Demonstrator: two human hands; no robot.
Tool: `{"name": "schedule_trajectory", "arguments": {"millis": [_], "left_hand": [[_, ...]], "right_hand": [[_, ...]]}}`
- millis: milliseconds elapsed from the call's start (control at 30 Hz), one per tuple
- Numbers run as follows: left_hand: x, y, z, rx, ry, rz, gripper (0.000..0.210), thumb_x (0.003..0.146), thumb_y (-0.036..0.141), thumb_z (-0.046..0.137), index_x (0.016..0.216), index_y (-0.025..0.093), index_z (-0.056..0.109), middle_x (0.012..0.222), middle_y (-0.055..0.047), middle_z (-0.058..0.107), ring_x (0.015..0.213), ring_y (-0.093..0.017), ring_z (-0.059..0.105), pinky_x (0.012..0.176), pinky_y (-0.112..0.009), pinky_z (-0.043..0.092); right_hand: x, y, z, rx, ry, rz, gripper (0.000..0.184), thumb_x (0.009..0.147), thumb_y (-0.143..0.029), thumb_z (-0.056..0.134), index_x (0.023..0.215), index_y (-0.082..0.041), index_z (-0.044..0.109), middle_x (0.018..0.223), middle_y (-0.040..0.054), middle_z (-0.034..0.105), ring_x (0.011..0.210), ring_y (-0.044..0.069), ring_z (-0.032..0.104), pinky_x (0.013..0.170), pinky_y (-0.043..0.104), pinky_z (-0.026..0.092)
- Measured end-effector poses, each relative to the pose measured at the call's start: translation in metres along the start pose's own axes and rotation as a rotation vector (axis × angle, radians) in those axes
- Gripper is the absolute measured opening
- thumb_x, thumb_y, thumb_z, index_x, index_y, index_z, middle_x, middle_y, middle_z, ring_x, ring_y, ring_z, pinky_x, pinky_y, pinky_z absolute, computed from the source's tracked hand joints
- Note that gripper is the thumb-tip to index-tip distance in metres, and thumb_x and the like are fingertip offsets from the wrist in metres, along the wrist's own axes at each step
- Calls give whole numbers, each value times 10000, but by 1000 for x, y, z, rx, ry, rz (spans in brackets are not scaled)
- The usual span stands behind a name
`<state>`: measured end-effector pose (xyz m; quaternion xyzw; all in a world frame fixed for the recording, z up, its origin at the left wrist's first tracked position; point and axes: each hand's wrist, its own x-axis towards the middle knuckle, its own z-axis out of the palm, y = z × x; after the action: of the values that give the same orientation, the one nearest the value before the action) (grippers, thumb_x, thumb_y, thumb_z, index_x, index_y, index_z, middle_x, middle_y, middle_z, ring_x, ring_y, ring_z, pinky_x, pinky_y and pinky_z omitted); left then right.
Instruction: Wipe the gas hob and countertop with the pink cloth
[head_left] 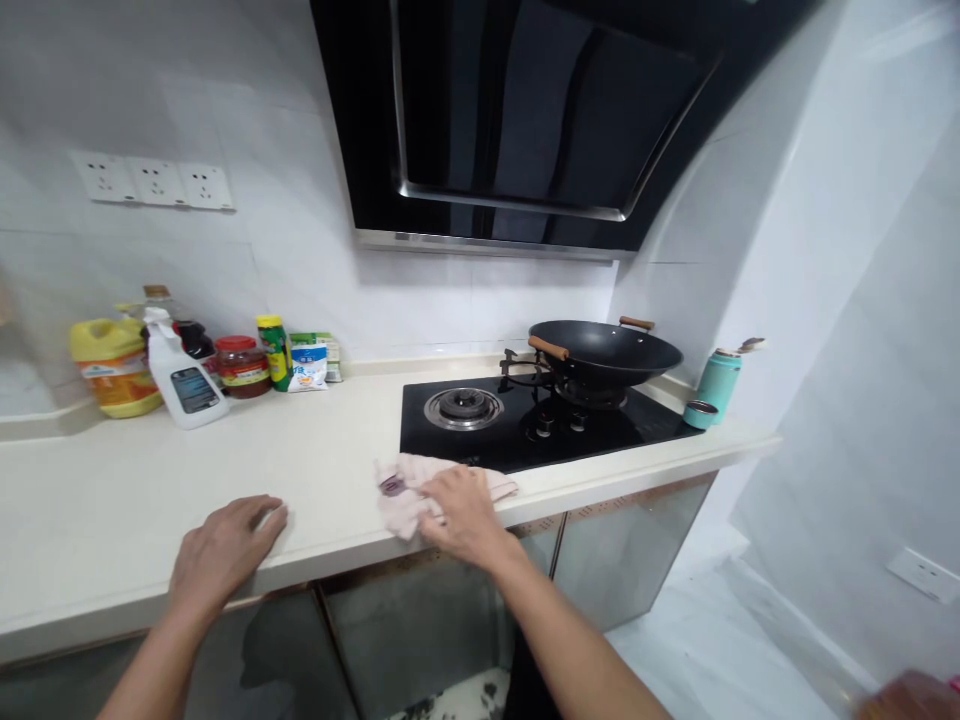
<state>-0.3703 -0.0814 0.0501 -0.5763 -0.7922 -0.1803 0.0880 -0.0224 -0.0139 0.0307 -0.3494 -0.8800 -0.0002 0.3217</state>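
Observation:
A pale pink cloth [401, 510] lies bunched on the counter along the front edge of the black gas stove [420, 437]. My right hand [461, 510] is on top of it, fingers bent and pressing into the fabric. Part of the cloth spreads out to either side of that hand, and one dark patch shows on its left portion. Farther left, my left hand [229, 545] rests on the white countertop [322, 470] near its front edge. It holds nothing, and its thumb stands apart from the fingers.
A black wok [607, 350] with wooden handles sits on the right burner; the left burner [463, 407] is bare. A teal flask [720, 385] and its cup [700, 414] stand at right. At left are a white spray bottle [184, 380], a yellow jug [112, 370] and a red-lidded jar [242, 368]. A range hood [517, 120] overhangs.

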Motion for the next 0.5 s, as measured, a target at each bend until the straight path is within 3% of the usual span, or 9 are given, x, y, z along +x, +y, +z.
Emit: {"name": "schedule_trajectory", "arguments": {"millis": [133, 300, 400, 500], "left_hand": [[-4, 12, -13, -15, -101, -45, 535, 987, 492, 336, 1222, 178, 699, 1404, -99, 649, 1260, -311, 584, 994, -405, 439], [-4, 14, -15, 9, -115, -55, 533, 1002, 490, 329, 1225, 175, 696, 1400, -90, 648, 1257, -287, 579, 986, -367, 415], [-1, 11, -10, 29, -77, -61, 503, 997, 486, 337, 1179, 203, 711, 1356, -52, 683, 1206, -260, 608, 957, -345, 427], [2, 7, -4, 37, -60, -72, 499, 983, 484, 336, 1145, 219, 726, 1321, -20, 705, 1162, -251, 635, 919, -331, 446]], "right_hand": [[-25, 68, -40, -87, 96, 259, 402, 919, -333, 563, 1312, -259, 611, 1228, 62, 655, 1105, 257, 487, 933, 396, 308], [-51, 138, -83, -244, 127, 519, 315, 942, -323, 511, 1201, -274, 683, 1178, 63, 659, 1079, 265, 498, 859, 368, 319], [-51, 160, -94, -294, 163, 668, 320, 948, -312, 490, 1192, -243, 685, 1179, 88, 663, 1103, 272, 506, 865, 369, 328], [-39, 165, -98, -309, 107, 680, 331, 940, -318, 503, 1201, -255, 697, 1237, 95, 653, 1142, 287, 509, 894, 386, 329]]}}
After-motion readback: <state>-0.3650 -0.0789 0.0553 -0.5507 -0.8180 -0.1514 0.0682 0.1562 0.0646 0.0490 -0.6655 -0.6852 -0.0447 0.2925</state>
